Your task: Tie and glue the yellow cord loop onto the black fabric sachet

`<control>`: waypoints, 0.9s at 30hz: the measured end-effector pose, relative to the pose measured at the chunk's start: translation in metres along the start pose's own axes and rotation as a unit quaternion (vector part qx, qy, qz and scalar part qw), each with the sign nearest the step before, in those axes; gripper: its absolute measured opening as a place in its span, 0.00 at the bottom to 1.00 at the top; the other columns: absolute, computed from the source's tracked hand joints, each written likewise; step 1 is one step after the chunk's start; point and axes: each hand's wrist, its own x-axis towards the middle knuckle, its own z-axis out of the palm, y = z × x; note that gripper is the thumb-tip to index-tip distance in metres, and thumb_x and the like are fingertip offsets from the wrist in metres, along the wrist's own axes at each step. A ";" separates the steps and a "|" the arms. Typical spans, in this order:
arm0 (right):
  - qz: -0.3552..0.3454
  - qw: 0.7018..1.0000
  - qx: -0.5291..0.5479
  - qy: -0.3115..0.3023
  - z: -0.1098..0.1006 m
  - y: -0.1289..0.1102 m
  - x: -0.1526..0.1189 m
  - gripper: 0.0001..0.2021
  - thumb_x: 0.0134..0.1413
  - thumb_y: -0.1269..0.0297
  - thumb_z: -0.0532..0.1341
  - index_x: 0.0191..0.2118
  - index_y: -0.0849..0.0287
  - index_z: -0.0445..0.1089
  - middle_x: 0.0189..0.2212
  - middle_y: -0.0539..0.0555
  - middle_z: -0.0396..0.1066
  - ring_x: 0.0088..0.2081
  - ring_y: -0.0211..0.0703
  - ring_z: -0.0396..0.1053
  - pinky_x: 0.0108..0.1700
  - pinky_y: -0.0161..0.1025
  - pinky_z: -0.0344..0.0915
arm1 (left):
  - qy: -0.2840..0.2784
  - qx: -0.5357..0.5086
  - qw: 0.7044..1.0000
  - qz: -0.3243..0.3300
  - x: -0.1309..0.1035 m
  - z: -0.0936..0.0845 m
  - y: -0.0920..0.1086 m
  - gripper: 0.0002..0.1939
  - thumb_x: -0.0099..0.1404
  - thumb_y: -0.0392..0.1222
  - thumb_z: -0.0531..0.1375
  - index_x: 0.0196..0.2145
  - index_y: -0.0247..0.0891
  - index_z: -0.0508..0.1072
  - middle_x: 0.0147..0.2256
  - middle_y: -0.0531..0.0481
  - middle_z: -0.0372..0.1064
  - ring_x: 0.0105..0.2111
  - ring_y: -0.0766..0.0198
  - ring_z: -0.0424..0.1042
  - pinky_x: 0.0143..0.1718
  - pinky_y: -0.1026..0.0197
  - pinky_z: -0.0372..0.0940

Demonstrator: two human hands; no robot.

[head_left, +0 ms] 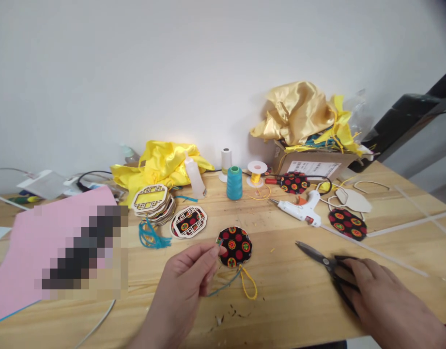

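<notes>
My left hand point(193, 271) pinches the left edge of a round black patterned piece point(235, 246) with red and green flower dots. A yellow cord loop point(249, 286) hangs from the piece's lower edge, and a blue cord point(226, 285) trails under my left fingers. At the right, my right hand point(382, 291) rests with its fingers at the handles of black scissors point(330, 264). The blades are together and point up and left, lying on the table. Some fingers of the right hand are hidden under the palm.
A white glue gun point(302, 209) lies beyond the scissors. Teal point(234, 183) and yellow point(257, 173) thread spools stand mid-table. Left are stacked wooden frames point(153, 203), teal tassels point(152, 235) and a pink sheet point(30, 242). A cardboard box point(310, 164) holds fabric at the back right.
</notes>
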 end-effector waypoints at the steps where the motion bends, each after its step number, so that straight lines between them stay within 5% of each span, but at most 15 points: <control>1: 0.001 1.000 0.027 -0.006 -0.003 -0.002 0.000 0.17 0.45 0.67 0.51 0.40 0.66 0.70 0.37 0.65 0.71 0.39 0.56 0.70 0.41 0.50 0.69 | 0.000 -0.002 1.000 -0.001 0.000 0.000 0.000 0.09 0.51 0.43 0.64 0.27 0.34 0.77 0.14 0.59 0.54 0.16 0.75 0.48 0.17 0.70 0.42; 5: -0.044 0.979 0.193 -0.056 -0.022 -0.026 -0.002 0.13 0.47 0.64 0.54 0.40 0.58 0.68 0.37 0.58 0.71 0.37 0.47 0.71 0.38 0.40 0.70 | -0.002 -0.006 1.000 -0.004 0.001 0.001 0.000 0.09 0.51 0.44 0.64 0.27 0.34 0.77 0.14 0.60 0.52 0.16 0.75 0.47 0.17 0.69 0.42; 12: -0.036 0.892 0.415 -0.174 -0.054 -0.091 0.003 0.08 0.41 0.67 0.60 0.33 0.57 0.67 0.28 0.50 0.70 0.31 0.40 0.68 0.32 0.32 0.65 | -0.010 -0.009 1.000 -0.008 0.000 0.002 -0.001 0.11 0.51 0.44 0.65 0.28 0.33 0.77 0.14 0.60 0.50 0.17 0.75 0.44 0.17 0.69 0.39; 18: -0.068 0.876 0.427 -0.215 -0.073 -0.108 0.014 0.13 0.35 0.68 0.65 0.34 0.57 0.68 0.34 0.50 0.69 0.35 0.41 0.65 0.36 0.33 0.62 | -0.010 0.010 1.000 -0.001 -0.001 0.001 -0.001 0.10 0.52 0.45 0.63 0.28 0.34 0.77 0.14 0.61 0.48 0.16 0.74 0.43 0.17 0.68 0.39; 27: -0.081 0.896 0.344 -0.269 -0.066 -0.110 0.022 0.13 0.38 0.56 0.65 0.27 0.60 0.67 0.25 0.50 0.67 0.27 0.38 0.61 0.27 0.32 0.54 | 0.003 0.115 0.993 0.018 -0.004 0.003 -0.002 0.13 0.54 0.47 0.62 0.33 0.35 0.78 0.14 0.59 0.50 0.17 0.72 0.45 0.17 0.68 0.40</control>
